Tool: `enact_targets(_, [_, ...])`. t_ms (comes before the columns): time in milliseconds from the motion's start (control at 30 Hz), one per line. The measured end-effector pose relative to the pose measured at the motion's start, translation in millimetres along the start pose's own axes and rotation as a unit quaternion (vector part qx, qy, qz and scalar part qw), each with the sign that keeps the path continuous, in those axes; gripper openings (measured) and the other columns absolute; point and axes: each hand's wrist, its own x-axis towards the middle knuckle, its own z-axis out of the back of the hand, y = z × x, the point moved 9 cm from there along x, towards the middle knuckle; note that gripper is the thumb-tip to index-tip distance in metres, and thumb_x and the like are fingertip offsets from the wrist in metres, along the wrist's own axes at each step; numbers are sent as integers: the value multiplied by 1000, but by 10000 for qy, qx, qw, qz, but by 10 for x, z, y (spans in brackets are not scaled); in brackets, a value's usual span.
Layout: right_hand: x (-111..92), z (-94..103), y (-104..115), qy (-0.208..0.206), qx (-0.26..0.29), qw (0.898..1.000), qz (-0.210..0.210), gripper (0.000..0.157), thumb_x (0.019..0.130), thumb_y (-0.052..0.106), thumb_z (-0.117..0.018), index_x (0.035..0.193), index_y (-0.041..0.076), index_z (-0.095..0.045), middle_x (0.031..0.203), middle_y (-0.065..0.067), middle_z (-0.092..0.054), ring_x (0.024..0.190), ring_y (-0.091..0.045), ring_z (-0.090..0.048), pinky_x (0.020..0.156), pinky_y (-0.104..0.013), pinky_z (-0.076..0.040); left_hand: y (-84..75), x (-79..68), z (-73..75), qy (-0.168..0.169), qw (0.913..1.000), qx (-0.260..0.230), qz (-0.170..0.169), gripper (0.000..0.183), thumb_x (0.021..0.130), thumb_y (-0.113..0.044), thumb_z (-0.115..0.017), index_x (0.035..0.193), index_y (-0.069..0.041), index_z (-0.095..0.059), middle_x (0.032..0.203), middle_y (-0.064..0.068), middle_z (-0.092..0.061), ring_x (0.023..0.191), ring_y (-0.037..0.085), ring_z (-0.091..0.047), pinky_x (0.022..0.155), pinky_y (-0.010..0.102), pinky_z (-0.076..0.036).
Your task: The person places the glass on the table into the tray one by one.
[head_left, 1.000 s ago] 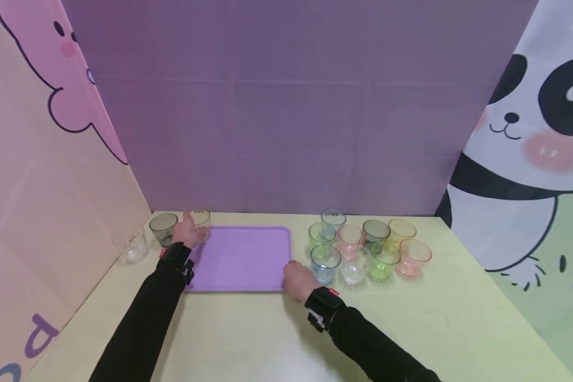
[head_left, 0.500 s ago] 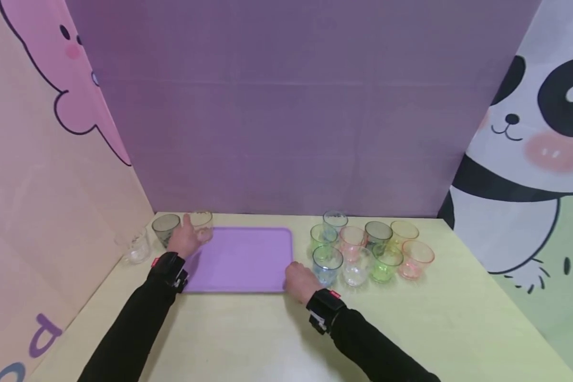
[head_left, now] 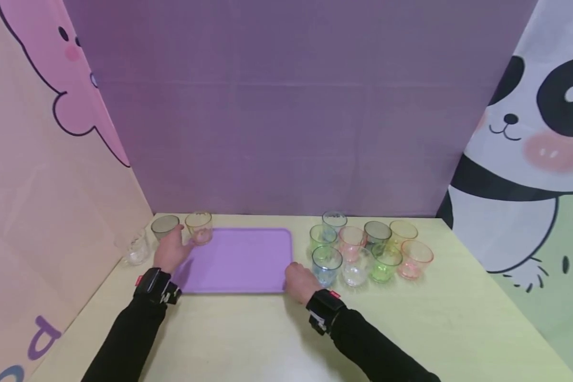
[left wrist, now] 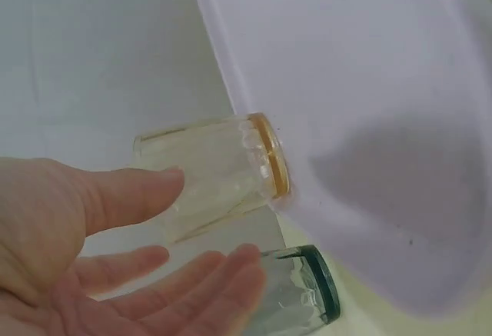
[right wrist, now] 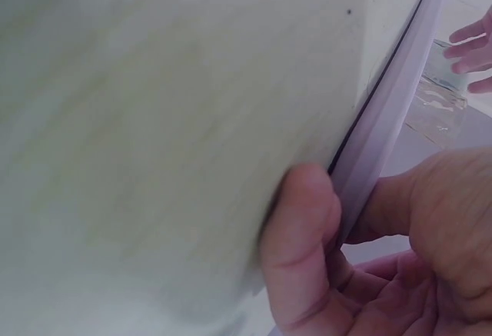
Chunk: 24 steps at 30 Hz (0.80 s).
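A purple tray (head_left: 248,262) lies on the table, and my right hand (head_left: 302,282) grips its near right corner. The right wrist view shows a right finger (right wrist: 300,236) and the thumb on either side of the tray rim (right wrist: 377,132). A pale yellow glass (head_left: 199,227) stands upright at the tray's back left corner. My left hand (head_left: 172,250) is just in front of it with fingers apart, holding nothing. In the left wrist view, the thumb (left wrist: 134,197) overlaps the yellow glass. A grey glass (head_left: 164,227) stands left of the tray, partly behind the left hand.
A clear glass (head_left: 136,249) stands by the left wall. Right of the tray are several tinted glasses in a cluster, including a blue glass (head_left: 327,265) close to the right hand and a pink glass (head_left: 415,261) at the far right. A purple backdrop (head_left: 286,132) closes off the back.
My left hand has let go of the yellow glass and moved back toward me and left. The glass stays at the tray's corner. My right hand keeps its grip on the tray.
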Motion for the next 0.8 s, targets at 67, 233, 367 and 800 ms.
enact_targets(67, [1,-5,3,-31,-45,10000,42,14,82,5,-64,89,-7,-64,88,-16,-63,73,-30,-63,65,-40,-58,35,-8,23,-72,9999,-132,-5,61,92,-18,-58,139,13,-37,121,39,-55,104,50,-59,86,59,-51])
enact_targets(233, [9,-5,12,-74,-121,9998,118,12,83,4,-64,86,-8,-64,86,-16,-63,72,-31,-64,62,-41,-57,95,-29,100,-259,9990,-377,-2,53,90,-13,-61,135,11,-45,118,36,-60,102,47,-62,86,57,-52])
enact_targets(367, [24,0,18,-60,-146,9998,110,12,84,4,-63,86,-7,-63,84,-15,-61,70,-28,-62,60,-39,-57,113,-54,177,-436,9975,-549,49,46,91,-11,-61,132,9,-50,116,33,-63,102,45,-63,87,55,-53])
enact_targets(800, [20,9,-6,-1,-15,9999,142,13,84,4,-62,87,-8,-62,84,-15,-60,69,-27,-60,60,-38,-56,321,-81,571,-1667,9803,-1003,329,35,91,-15,-64,120,5,-62,112,26,-67,102,39,-64,84,42,-51])
